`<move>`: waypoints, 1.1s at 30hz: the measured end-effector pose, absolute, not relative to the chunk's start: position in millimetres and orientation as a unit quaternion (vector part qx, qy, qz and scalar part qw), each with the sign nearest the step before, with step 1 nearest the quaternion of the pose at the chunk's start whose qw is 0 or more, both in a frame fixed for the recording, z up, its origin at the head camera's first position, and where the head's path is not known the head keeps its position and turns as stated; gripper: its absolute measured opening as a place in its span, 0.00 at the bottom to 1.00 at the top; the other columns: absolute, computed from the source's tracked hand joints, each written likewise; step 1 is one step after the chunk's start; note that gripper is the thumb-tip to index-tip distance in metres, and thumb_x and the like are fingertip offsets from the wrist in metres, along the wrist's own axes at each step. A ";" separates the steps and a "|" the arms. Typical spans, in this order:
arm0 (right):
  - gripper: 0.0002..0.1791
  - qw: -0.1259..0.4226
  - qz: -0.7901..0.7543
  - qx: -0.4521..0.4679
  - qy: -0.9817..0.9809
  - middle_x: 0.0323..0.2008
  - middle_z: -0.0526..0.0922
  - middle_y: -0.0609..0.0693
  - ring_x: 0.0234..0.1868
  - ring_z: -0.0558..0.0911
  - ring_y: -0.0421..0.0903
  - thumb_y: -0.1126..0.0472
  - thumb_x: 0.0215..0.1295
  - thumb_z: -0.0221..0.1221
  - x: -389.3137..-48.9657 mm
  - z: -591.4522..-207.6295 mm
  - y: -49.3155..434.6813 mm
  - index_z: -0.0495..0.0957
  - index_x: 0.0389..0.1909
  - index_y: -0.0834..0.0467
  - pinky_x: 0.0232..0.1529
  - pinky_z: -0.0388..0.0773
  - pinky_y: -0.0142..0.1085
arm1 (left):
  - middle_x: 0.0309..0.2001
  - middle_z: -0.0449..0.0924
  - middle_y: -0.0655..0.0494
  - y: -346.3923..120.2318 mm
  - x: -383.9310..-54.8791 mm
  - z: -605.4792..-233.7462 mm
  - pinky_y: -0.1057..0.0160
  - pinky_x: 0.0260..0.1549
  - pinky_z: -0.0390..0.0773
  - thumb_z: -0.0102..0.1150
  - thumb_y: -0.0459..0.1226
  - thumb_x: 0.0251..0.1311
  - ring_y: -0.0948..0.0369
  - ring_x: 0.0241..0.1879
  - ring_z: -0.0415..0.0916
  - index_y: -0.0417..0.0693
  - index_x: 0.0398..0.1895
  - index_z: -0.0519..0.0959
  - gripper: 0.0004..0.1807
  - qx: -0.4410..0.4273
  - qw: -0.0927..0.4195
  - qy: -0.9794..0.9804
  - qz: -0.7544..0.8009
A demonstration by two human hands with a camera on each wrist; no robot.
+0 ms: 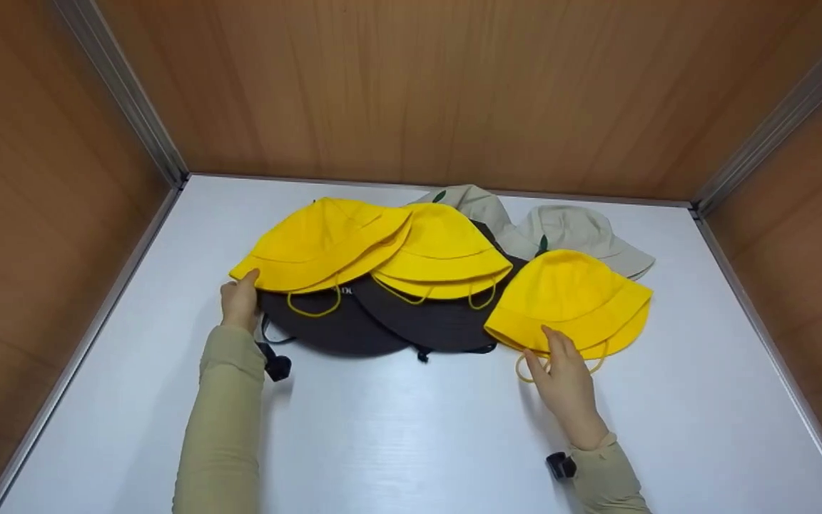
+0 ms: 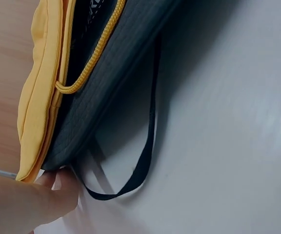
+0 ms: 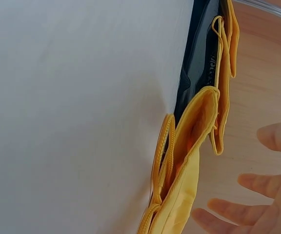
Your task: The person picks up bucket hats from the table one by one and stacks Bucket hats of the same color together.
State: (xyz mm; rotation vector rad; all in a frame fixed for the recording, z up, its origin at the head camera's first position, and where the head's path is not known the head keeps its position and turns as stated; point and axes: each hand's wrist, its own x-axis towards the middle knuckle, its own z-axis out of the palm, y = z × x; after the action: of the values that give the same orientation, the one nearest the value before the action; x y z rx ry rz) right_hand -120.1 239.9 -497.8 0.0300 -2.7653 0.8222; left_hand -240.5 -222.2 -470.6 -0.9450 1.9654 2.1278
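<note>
Three yellow bucket hats with yellow cords lie in a row. My left hand (image 1: pixel 240 303) grips the outer brim corner of the left yellow hat (image 1: pixel 318 246); in the left wrist view, its fingers (image 2: pixel 65 187) also touch the dark brim (image 2: pixel 91 107) below. The middle yellow hat (image 1: pixel 443 246) tucks partly under the left one. Over the front brim of the right yellow hat (image 1: pixel 568 285) is my right hand (image 1: pixel 568 382), fingers spread and holding nothing. Dark hats (image 1: pixel 425 314) lie beneath the left and middle yellow ones.
Two pale grey bucket hats (image 1: pixel 571 228) with small green leaf marks lie at the back, partly covered. A black strap (image 2: pixel 143 165) loops from the dark hat onto the white table (image 1: pixel 382 435). Wooden panels (image 1: pixel 439 93) enclose the table's back and sides.
</note>
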 end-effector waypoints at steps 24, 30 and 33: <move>0.25 0.108 0.286 0.008 -0.952 0.56 0.72 0.69 0.56 0.74 0.65 0.59 0.62 0.61 -120.5 -498.4 237.6 0.71 0.57 0.70 0.54 0.72 0.56 | 0.70 0.54 0.46 -216.7 -246.2 -475.3 0.64 0.62 0.64 0.41 0.37 0.70 0.56 0.67 0.57 0.43 0.73 0.48 0.30 -0.315 -0.018 0.636 0.704; 0.24 0.101 0.288 0.003 -0.952 0.56 0.71 0.70 0.55 0.74 0.66 0.60 0.62 0.61 -121.3 -499.8 238.3 0.72 0.56 0.69 0.54 0.72 0.57 | 0.64 0.59 0.44 -211.1 -247.3 -470.6 0.63 0.58 0.68 0.43 0.34 0.69 0.55 0.59 0.63 0.47 0.72 0.50 0.30 -0.308 -0.063 0.642 0.700; 0.24 0.091 0.293 0.002 -0.952 0.57 0.71 0.69 0.56 0.73 0.66 0.59 0.63 0.60 -121.2 -498.9 237.6 0.71 0.57 0.69 0.55 0.71 0.56 | 0.68 0.57 0.45 -208.0 -247.4 -465.0 0.64 0.57 0.70 0.44 0.34 0.69 0.58 0.57 0.67 0.56 0.73 0.40 0.36 -0.280 -0.040 0.617 0.734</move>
State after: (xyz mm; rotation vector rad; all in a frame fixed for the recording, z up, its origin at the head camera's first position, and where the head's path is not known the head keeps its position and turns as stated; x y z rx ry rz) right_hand -121.2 237.6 -498.9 0.0051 -2.8280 0.8697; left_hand -247.4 -208.0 -465.0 -0.9014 1.9904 2.3683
